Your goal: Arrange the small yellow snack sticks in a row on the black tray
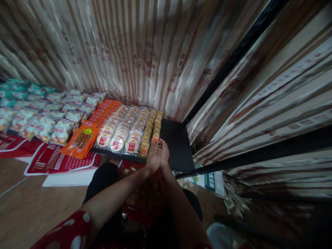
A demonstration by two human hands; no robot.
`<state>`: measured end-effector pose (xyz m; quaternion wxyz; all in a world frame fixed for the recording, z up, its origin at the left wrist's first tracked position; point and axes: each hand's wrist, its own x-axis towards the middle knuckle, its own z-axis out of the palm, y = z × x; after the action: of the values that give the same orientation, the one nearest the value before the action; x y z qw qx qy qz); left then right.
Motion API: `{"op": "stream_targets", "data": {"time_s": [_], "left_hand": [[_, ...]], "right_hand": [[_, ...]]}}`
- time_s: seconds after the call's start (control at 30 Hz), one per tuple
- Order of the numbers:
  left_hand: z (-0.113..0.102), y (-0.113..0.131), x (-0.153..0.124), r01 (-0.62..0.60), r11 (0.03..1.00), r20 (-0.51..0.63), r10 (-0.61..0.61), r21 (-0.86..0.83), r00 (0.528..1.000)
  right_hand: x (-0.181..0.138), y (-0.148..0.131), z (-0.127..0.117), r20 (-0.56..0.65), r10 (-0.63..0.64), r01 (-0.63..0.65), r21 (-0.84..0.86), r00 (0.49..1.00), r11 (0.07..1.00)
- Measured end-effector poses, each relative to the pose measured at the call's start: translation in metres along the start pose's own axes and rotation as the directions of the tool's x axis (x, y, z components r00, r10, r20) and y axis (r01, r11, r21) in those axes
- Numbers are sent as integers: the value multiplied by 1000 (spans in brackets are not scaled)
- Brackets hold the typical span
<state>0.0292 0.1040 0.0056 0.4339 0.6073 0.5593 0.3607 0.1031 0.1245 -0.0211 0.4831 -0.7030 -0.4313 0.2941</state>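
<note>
Small yellow snack packets (153,129) stand in a narrow row along the right side of the goods laid on a black shelf board (178,145), running from the striped curtain (145,52) at the back to the front edge, and both hands meet at the near end of that row. Left hand (153,157) and right hand (164,154) are pressed side by side, touching each other, with the fingers stretched forward onto the front packets; whether either hand is gripping a packet or only resting on it cannot be told, since the fingers cover the spot and the view is blurred. Just left of the yellow row lie several rows of round white cakes in clear wrappers with red labels (121,133), and beside those a row of orange packets (100,116), the nearest one tipping over the board's front edge. Further left are cream and red snack bags (46,121) in rows, and beyond them green bags (15,90). Right of the hands the board is bare and dark. Red and white printed sheets (57,160) lie on the wooden floor (28,207) below the front edge. The left arm ends in a red sleeve with white dots (70,233).
</note>
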Motion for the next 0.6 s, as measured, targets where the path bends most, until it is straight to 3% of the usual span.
{"op": "stream_targets", "data": {"time_s": [0.33, 0.43, 0.6], "left_hand": [[48, 30, 21, -283, 956, -12, 285, 81, 958], [35, 19, 12, -327, 940, -17, 330, 93, 944], [-8, 0, -21, -421, 894, -46, 432, 154, 901]], "right_hand": [[-3, 15, 2, -1, -104, 104, -12, 995, 994], [-1, 16, 1, -53, -109, 109, 0, 993, 994], [1, 7, -4, -130, -114, 114, -5, 985, 993]]}}
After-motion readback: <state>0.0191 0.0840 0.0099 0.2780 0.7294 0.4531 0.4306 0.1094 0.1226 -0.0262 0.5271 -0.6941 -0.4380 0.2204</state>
